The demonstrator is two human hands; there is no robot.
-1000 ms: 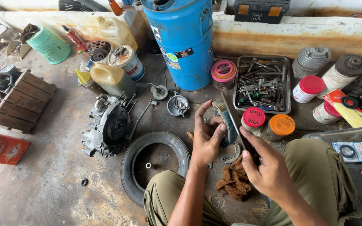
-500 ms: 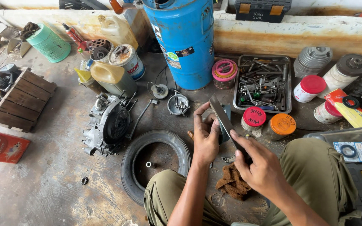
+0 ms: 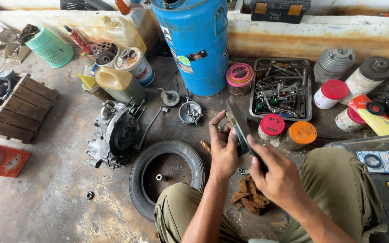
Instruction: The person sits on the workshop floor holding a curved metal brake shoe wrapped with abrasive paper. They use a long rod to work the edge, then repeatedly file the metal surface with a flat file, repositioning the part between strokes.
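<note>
Steadier work if flat dark file stays level at centre frame, right hand wrapped round its handle, left hand fingers curled over a small hidden part beneath; metal tray upper right holding loose tools, red-lidded jar contents unseen.

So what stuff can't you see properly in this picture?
- Head view: the small part under the left hand is covered by its fingers.
- The flat dark tool in the right hand: its lower end sits inside the fist.
- The blue drum: its top is cut off by the upper edge.
- The bits in the metal tray are too small and tangled to tell apart.
</note>
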